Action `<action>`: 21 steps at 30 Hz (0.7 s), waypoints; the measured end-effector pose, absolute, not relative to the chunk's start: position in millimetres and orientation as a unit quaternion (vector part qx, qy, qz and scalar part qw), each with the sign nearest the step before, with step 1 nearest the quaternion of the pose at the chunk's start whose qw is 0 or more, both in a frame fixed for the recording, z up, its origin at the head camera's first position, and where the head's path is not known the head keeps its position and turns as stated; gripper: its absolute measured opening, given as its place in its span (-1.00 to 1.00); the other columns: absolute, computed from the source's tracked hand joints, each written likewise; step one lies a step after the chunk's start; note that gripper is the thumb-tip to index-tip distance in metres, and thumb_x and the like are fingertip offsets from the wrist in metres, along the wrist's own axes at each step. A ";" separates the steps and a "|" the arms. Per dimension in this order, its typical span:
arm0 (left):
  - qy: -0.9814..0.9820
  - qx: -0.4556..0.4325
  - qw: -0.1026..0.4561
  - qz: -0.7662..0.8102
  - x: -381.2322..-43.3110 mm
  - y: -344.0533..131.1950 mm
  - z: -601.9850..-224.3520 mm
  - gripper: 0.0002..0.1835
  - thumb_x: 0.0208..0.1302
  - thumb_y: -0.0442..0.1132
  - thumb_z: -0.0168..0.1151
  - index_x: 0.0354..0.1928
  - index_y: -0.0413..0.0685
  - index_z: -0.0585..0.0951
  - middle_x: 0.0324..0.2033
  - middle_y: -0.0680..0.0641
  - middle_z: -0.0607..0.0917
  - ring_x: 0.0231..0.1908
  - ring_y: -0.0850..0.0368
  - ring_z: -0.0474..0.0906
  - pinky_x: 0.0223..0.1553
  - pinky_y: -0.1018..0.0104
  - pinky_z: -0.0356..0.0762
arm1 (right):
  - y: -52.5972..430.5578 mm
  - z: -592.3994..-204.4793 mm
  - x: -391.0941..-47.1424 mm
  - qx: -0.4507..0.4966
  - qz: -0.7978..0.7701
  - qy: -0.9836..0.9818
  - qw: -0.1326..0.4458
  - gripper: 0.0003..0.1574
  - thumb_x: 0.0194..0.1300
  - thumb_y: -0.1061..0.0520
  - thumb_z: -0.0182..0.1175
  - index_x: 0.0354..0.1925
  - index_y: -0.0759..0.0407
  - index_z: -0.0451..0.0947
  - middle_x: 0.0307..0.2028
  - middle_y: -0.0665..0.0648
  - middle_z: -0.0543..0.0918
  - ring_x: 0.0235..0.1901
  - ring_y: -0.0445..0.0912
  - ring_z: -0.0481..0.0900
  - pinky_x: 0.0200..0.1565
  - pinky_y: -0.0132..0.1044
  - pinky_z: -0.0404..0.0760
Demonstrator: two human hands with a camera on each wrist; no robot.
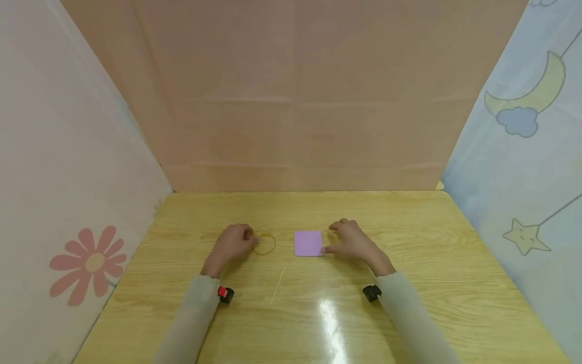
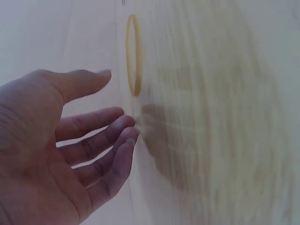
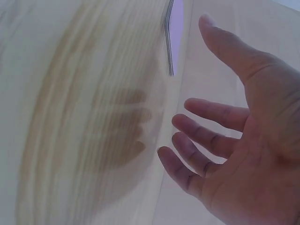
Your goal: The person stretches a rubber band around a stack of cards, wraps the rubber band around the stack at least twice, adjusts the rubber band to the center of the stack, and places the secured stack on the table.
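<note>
Thin yellow-brown rubber band loop (image 2: 138, 61) flat on the light wood-grain table (image 1: 409, 313), just beside the left hand's (image 1: 233, 241) thumb side. Flat purple square pad, layered at the edge like stacked paper (image 1: 308, 243), lies to the band's right, near the right hand (image 1: 356, 242). Band and pad apart, bare wood between.

Left hand: thumb and fingers apart, fingers loosely bent, nothing held; the wrist view shows a gap to the band. Right hand: thumb and fingers spread, nothing held; thumb tip at the pad's near right corner, can't tell if touching.

Step looks like reaching for both. To do it well: left should probably pinch the band's near rim between thumb and index tip, lifting rather than dragging, since thin elastic on smooth wood likely skids. Right should likely take the pad by opposite edges, thumb on the near one, fingers over the far one, squeezing evenly so the layers don't fan out. Light pressure; the band likely deforms easily.

Orientation: pad's sides run roughly parallel to the table's far edge and straight away from the person; about square, no clear long axis, no pointing end. Band is near round in the head view, so no long axis; the narrow oval in the left wrist view looks like slant only.
</note>
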State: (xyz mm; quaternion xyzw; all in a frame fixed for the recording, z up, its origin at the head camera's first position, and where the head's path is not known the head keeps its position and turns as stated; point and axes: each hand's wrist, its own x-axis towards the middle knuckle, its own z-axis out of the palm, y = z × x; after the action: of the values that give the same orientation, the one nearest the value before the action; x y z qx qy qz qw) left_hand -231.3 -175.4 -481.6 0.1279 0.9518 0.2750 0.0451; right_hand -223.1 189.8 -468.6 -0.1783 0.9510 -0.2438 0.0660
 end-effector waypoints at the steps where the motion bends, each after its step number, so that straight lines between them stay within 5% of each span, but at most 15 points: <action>1: 0.952 0.126 0.046 0.275 -231.6 -173.8 -482.4 -0.70 0.45 -0.07 0.33 -0.20 -0.23 0.69 -0.43 -0.05 0.62 -0.43 0.13 0.43 -0.32 0.22 0.42 | 188.3 -468.9 -223.3 -0.177 -0.246 0.951 0.068 -0.05 0.17 -0.17 0.58 0.29 0.41 0.54 0.22 0.39 0.63 0.19 0.30 0.51 0.25 0.19 0.56; 10: 0.949 0.105 0.050 0.292 -231.5 -163.2 -485.9 -0.71 0.43 -0.12 0.33 -0.06 -0.23 0.74 -0.30 -0.08 0.72 -0.37 0.13 0.49 -0.27 0.24 0.50 | 178.7 -475.2 -221.7 -0.177 -0.279 0.939 0.097 0.05 0.22 -0.12 0.54 0.43 0.41 0.38 0.38 0.39 0.54 0.41 0.30 0.48 0.44 0.22 0.44; 17: 0.945 0.117 0.052 0.302 -231.0 -157.1 -483.7 -0.73 0.42 -0.17 0.30 -0.43 -0.11 0.53 -0.59 0.06 0.35 -0.55 0.20 0.18 -0.44 0.32 0.14 | 168.0 -479.5 -221.5 -0.185 -0.257 0.945 0.082 0.04 0.14 -0.18 0.61 0.39 0.32 0.48 0.24 0.28 0.54 0.17 0.13 0.44 0.22 0.08 0.59; 21: 0.946 0.113 0.057 0.300 -230.4 -155.0 -484.7 -0.79 0.43 -0.16 0.32 -0.33 -0.14 0.63 -0.55 0.04 0.46 -0.52 0.19 0.26 -0.39 0.32 0.25 | 164.9 -479.6 -222.8 -0.182 -0.253 0.947 0.079 0.07 0.11 -0.21 0.62 0.39 0.30 0.48 0.25 0.27 0.50 0.17 0.12 0.35 0.21 0.08 0.58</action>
State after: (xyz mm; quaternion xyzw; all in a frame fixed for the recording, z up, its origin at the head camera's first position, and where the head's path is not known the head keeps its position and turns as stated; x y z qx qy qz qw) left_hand -230.4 -155.0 -484.7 0.1134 0.9455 0.2999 0.0566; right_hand -222.8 164.9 -479.6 -0.1823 0.9469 -0.2527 0.0794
